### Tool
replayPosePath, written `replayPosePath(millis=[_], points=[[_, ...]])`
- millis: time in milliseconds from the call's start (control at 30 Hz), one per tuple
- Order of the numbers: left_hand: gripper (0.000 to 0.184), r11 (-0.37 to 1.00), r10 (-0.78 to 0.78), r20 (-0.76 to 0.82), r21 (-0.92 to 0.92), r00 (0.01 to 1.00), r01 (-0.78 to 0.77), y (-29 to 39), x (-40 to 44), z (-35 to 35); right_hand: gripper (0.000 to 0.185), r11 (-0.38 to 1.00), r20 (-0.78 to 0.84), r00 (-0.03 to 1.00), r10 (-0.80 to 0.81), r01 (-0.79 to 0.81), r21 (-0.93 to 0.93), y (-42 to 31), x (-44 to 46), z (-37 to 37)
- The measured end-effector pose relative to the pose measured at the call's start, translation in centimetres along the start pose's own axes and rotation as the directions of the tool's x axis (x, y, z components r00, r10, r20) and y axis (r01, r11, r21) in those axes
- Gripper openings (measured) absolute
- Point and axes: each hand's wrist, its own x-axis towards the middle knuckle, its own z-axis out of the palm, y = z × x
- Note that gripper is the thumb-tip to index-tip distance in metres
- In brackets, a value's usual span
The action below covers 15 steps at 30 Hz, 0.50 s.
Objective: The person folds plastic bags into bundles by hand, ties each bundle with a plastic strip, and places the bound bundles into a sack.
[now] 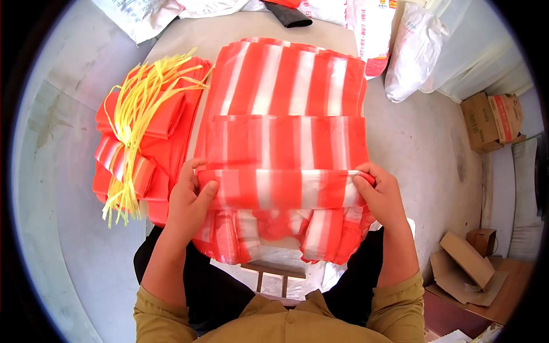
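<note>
A wide stack of red-and-white striped plastic bags [289, 77] lies flat in front of me. Across its near part runs a folded striped plastic bag [280, 188], turned over into a band. My left hand [195, 194] pinches the band's left end, thumb on top and fingers mostly hidden underneath. At the opposite end my right hand [378, 191] holds it the same way. Below the band, the bags' lower ends [229, 240] hang over the near edge above my lap.
Left of the stack, yellow plastic strips [134, 126] lie over folded red bags [163, 123]. White printed sacks [372, 28] and a black tube-like piece [289, 16] are at the back. Cardboard boxes [492, 120] stand at right; an opened carton [466, 268] sits nearer.
</note>
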Motion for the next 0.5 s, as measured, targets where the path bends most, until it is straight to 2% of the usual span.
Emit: replayPosePath(millis=[33,133,233,333,433,500], points=[[0.045,0.997,-0.035,0.025,-0.061,0.999,0.037,0.5,0.0,0.2,0.015,1.000,-0.025,1.000,0.000,0.000,-0.002,0.0,0.2,0.3],[0.057,1.000,-0.025,0.046,-0.002,0.999,0.025,1.3,0.0,0.6,0.022,0.999,-0.103,0.994,-0.044,0.044,-0.005,0.1,0.3,0.9],[0.061,0.992,-0.066,0.024,0.108,0.998,0.063,1.1,0.1,0.5,0.031,0.969,-0.190,0.956,-0.222,0.195,-0.150,1.4,1.1,1.4],[0.058,0.979,-0.055,0.007,0.197,0.998,0.052,0.7,0.4,0.5,0.036,0.938,-0.201,0.932,-0.302,0.253,-0.236,1.5,1.4,1.7],[0.051,0.978,-0.057,-0.021,0.200,0.998,0.060,0.3,0.5,0.6,0.037,0.927,-0.179,0.942,-0.283,0.220,-0.305,1.4,1.7,1.8],[0.045,0.962,0.042,-0.061,0.272,0.997,-0.024,-0.2,0.6,0.8,0.038,0.938,-0.157,0.952,-0.261,0.212,-0.273,1.0,1.7,1.5]])
